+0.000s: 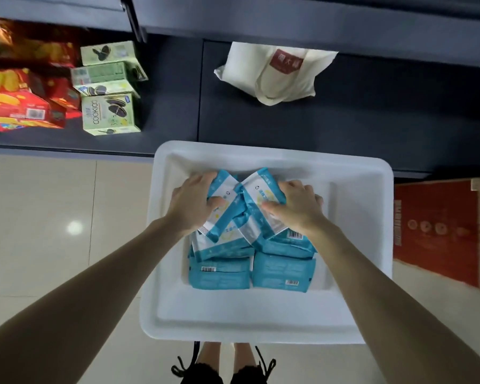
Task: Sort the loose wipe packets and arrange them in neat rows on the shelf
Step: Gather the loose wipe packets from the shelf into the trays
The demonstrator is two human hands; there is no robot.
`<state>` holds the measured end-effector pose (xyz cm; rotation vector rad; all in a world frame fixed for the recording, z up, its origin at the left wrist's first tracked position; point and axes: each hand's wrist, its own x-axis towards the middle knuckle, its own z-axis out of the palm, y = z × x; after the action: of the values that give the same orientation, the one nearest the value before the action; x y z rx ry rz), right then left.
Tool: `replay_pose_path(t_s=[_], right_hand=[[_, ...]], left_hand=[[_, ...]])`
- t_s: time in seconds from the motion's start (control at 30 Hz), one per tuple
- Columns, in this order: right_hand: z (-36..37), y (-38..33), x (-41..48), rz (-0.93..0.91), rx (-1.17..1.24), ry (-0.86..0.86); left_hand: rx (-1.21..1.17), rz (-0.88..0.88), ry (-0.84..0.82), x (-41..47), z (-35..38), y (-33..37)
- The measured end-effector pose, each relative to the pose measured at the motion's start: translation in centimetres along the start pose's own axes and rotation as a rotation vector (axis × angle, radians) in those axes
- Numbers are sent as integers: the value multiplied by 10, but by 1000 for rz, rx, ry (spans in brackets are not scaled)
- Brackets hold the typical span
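A white plastic bin [366,217] stands on the floor in front of a dark shelf [372,128]. It holds several blue-and-white wipe packets [283,268], some lying flat in a stack, others tilted on top. My left hand [194,200] grips a tilted packet [221,187] at the pile's upper left, thumb across its face. My right hand [297,206] grips another tilted packet [263,189] at the upper right. The two held packets lean against each other in the middle.
On the shelf lie a cream tote bag [277,76], green cookie boxes [108,112] and red snack packs [20,101] at the left. A red cardboard box [438,231] stands on the tiled floor right of the bin. My shoes [222,370] show below the bin.
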<state>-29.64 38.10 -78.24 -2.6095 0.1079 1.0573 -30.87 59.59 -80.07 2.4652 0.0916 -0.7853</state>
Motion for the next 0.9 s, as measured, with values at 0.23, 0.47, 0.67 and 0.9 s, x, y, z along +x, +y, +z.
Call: replay_pose_path(t_s=[0.23, 0.47, 0.67, 0.9], right_hand=[[-39, 3, -60, 0, 16, -64], [-142, -26, -156, -64, 23, 27], [-286, -57, -282, -163, 39, 264], [-430, -67, -436, -222, 6, 603]], left_hand=[[264, 32, -193, -59, -38, 35], [290, 261, -30, -129, -143, 129], [347, 477, 179, -219, -270, 243], [384, 701, 408, -323, -388, 360]])
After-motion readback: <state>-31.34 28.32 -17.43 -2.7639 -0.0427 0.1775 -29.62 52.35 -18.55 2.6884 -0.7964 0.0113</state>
